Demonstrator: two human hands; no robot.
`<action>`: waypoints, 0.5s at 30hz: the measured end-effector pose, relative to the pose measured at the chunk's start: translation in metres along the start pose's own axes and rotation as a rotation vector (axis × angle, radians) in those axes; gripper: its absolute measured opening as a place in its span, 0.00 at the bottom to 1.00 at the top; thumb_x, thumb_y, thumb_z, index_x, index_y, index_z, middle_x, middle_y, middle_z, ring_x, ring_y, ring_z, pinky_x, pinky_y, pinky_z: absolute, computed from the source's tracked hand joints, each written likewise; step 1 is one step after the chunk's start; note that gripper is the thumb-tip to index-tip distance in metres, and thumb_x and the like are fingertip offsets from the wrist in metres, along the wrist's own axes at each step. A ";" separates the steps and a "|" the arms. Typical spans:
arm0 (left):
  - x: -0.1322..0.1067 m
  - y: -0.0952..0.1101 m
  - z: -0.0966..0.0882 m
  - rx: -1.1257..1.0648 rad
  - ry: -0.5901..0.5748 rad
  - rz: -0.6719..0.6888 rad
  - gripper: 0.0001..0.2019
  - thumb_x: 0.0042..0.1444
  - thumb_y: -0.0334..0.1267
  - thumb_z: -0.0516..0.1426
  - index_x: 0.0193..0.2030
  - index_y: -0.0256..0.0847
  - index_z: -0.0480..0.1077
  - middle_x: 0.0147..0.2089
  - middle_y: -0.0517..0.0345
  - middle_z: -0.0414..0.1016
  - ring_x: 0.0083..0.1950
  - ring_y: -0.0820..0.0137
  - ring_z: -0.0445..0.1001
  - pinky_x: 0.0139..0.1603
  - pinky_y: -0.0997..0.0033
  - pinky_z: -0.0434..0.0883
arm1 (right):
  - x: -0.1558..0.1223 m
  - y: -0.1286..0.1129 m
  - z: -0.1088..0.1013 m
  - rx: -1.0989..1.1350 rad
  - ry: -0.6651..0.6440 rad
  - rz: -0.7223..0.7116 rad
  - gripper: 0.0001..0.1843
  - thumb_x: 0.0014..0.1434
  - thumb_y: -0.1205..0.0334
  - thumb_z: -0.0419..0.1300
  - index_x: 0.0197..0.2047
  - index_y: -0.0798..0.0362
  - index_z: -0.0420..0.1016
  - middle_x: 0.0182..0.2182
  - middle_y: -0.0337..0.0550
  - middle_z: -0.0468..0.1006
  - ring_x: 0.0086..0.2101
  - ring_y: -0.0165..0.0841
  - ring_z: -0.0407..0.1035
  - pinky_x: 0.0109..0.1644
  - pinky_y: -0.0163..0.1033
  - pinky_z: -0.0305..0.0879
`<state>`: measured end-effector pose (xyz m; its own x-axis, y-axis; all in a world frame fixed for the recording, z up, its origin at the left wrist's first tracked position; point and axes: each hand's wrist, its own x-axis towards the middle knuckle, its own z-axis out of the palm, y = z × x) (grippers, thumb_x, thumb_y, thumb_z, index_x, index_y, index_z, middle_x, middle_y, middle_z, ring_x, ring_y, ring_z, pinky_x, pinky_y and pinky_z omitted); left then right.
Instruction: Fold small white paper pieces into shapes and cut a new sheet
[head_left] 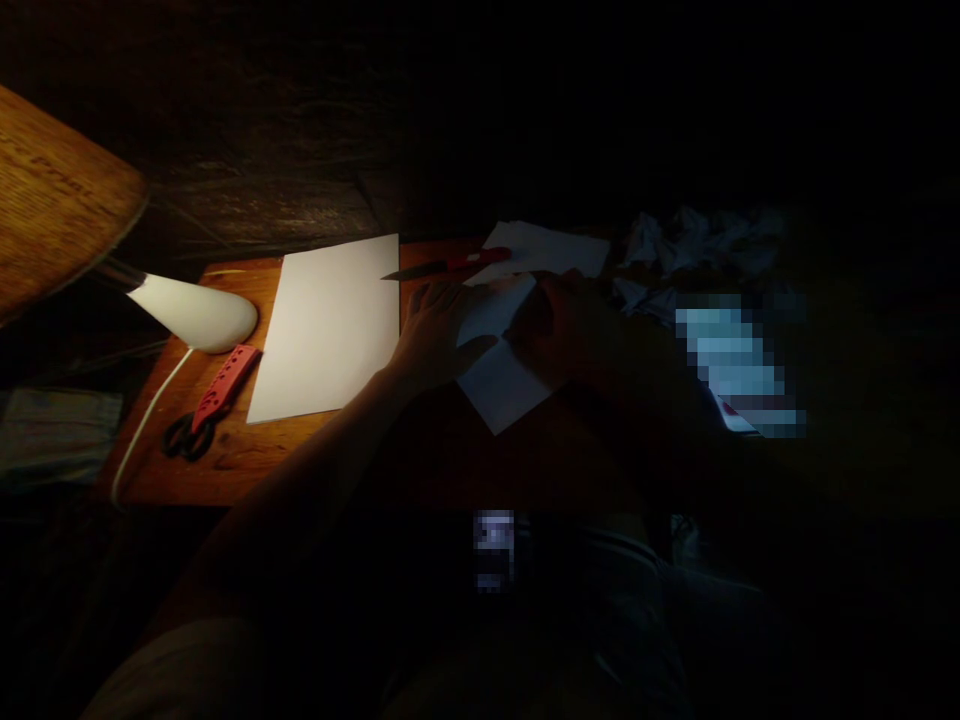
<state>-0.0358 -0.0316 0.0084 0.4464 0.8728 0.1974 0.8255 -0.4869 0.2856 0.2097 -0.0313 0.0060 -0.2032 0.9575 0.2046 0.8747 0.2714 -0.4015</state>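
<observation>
A small piece of white paper (504, 390), partly folded with one corner pointing towards me, lies between my two hands over the dark middle of the wooden table. My left hand (435, 325) holds its left side, the thumb lying across the paper and the fingers reaching over the far part. On the other side my right hand (566, 325), deep in shadow, has its fingers closed at the paper's right edge; its fingertips are hard to make out. Just beyond the hands lies a knife with a red handle (476, 260), its blade pointing left, partly over another white sheet (555, 248).
A large white sheet (330, 330) lies left on the wooden table (247, 470). Near it are a lamp with a white base (199, 310) and a cord, and black-handled scissors (189, 437) with a red cover (226, 385). Folded paper shapes (697, 240) and a lit, blurred screen (739, 365) are right.
</observation>
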 end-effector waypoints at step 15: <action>0.005 -0.022 0.015 -0.675 0.505 -0.085 0.44 0.58 0.71 0.71 0.71 0.46 0.69 0.74 0.40 0.71 0.81 0.40 0.63 0.79 0.43 0.67 | 0.009 0.018 0.007 0.480 0.348 -0.209 0.13 0.66 0.50 0.68 0.39 0.46 0.69 0.38 0.44 0.75 0.38 0.40 0.71 0.42 0.49 0.72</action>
<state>-0.0466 -0.0154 -0.0112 0.0517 0.8650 0.4991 0.3945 -0.4768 0.7855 0.2204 -0.0171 -0.0051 -0.1224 0.8138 0.5681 0.5207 0.5400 -0.6613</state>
